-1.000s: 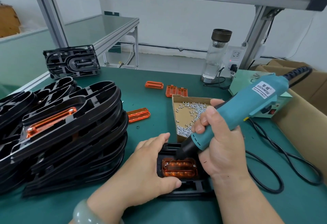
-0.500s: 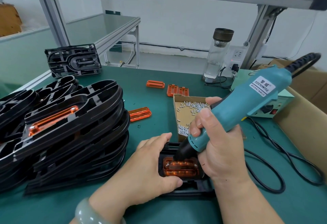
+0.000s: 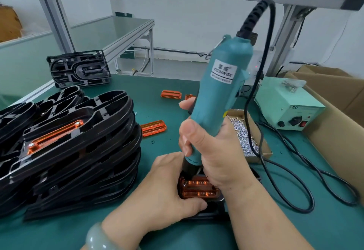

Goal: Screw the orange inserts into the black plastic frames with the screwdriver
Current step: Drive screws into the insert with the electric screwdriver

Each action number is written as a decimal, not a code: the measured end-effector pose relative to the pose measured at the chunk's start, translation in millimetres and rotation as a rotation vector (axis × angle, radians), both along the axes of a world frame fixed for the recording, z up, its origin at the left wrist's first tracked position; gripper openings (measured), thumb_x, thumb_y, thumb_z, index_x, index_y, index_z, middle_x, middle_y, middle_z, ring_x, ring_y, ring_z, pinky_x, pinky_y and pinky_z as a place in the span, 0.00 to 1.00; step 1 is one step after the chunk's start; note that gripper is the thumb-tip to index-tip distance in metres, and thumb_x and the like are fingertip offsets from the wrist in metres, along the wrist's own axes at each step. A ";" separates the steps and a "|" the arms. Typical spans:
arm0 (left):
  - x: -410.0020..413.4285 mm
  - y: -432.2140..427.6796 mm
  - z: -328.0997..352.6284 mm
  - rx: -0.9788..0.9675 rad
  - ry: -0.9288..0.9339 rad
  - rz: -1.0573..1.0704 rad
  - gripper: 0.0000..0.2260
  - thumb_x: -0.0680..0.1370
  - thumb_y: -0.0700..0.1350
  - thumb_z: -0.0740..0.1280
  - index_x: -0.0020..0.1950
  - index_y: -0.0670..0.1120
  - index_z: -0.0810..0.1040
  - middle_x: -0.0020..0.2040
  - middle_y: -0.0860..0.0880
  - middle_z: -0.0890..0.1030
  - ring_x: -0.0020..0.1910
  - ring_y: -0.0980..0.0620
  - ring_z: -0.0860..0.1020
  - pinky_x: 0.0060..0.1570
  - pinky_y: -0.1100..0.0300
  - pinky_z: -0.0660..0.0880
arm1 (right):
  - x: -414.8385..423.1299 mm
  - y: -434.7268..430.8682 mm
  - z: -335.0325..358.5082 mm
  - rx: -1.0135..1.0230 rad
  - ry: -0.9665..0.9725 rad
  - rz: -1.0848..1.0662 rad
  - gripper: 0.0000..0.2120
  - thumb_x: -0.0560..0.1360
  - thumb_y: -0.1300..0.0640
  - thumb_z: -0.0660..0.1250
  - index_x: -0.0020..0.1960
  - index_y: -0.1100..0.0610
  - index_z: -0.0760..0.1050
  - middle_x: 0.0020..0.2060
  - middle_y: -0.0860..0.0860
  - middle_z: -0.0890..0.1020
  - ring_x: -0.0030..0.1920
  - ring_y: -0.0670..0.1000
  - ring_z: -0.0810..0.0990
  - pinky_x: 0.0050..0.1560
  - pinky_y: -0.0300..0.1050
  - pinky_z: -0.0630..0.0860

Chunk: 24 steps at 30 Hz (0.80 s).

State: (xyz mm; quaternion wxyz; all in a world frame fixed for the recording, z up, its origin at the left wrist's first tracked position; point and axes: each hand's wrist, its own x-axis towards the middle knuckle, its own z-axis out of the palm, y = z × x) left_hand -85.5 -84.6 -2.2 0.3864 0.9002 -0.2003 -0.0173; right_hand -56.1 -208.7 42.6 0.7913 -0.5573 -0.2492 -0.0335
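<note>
My right hand (image 3: 212, 151) grips a teal electric screwdriver (image 3: 220, 92), held nearly upright with its black tip on the far left corner of an orange insert (image 3: 199, 189). The insert sits in a black plastic frame (image 3: 208, 213) lying on the green table, mostly hidden by my hands. My left hand (image 3: 163, 192) presses down on the frame's left side, thumb along the insert's near edge. Loose orange inserts (image 3: 153, 128) (image 3: 171, 94) lie farther back.
A tall stack of black frames (image 3: 78, 151), the top one with an orange insert, fills the left. A cardboard tray of screws (image 3: 244, 135) lies behind my right hand. The power supply box (image 3: 289, 107) and its black cable (image 3: 295, 180) are at right, beside a cardboard box (image 3: 338, 123).
The screwdriver has swung from a steep rightward tilt to nearly upright, its tip staying on the insert's far left corner. My left hand keeps holding the frame.
</note>
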 end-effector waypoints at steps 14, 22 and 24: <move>0.3 0.9 1.4 0.003 -0.009 -0.044 0.24 0.59 0.65 0.66 0.53 0.61 0.74 0.56 0.73 0.62 0.60 0.74 0.55 0.50 0.84 0.55 | -0.4 -7.5 -7.1 0.098 0.025 0.008 0.11 0.69 0.54 0.72 0.51 0.48 0.79 0.28 0.51 0.73 0.26 0.48 0.71 0.32 0.39 0.71; 0.7 0.6 1.7 0.014 -0.013 -0.040 0.23 0.59 0.66 0.66 0.52 0.63 0.73 0.55 0.71 0.64 0.60 0.73 0.56 0.50 0.83 0.58 | 0.0 -8.1 -5.6 0.078 0.022 0.011 0.10 0.70 0.54 0.71 0.51 0.48 0.79 0.27 0.51 0.73 0.26 0.47 0.72 0.33 0.39 0.72; 0.9 0.3 2.1 0.013 -0.014 -0.038 0.22 0.58 0.66 0.66 0.51 0.63 0.73 0.55 0.72 0.63 0.60 0.74 0.55 0.50 0.84 0.57 | -0.3 -7.4 -5.7 0.075 0.023 0.012 0.10 0.70 0.55 0.71 0.51 0.48 0.79 0.27 0.50 0.73 0.26 0.47 0.72 0.33 0.39 0.72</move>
